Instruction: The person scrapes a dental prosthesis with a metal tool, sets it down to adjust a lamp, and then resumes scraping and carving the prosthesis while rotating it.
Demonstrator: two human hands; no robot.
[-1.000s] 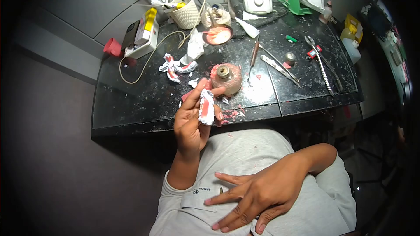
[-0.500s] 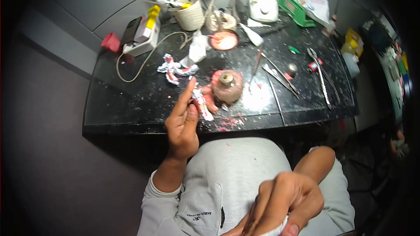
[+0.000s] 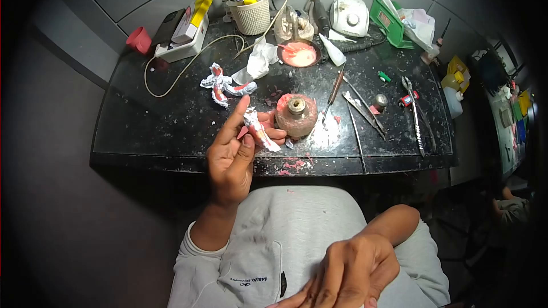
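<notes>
My left hand (image 3: pixel 231 162) pinches a small curved pink-and-white piece (image 3: pixel 260 131), with red and yellowish patches and crumpled white edges, between thumb and fingers. Right behind it stands a round, wax-smeared spirit lamp (image 3: pixel 297 117) with a metal neck; the fingertips are close to its left side. Two or so similar crumpled white-and-red pieces (image 3: pixel 220 88) lie on the black worktop beyond this hand. Low in front of my grey top, my right hand (image 3: pixel 357 268) has its fingers bent and closed. A sliver of white shows by its thumb, but what it holds is hidden.
A pan of pink wax (image 3: pixel 299 54) sits behind the lamp. To the right lie a wooden-handled wax knife (image 3: pixel 337 88), tweezers (image 3: pixel 365 111) and pliers (image 3: pixel 415 114). Along the back are a woven basket (image 3: pixel 251 14), a white device (image 3: pixel 349 14) and a green holder (image 3: pixel 391 23).
The view has shifted slightly. My left hand has turned the piece a little, showing more of it. My right hand has moved lower, toward the bottom edge, with less white showing.
</notes>
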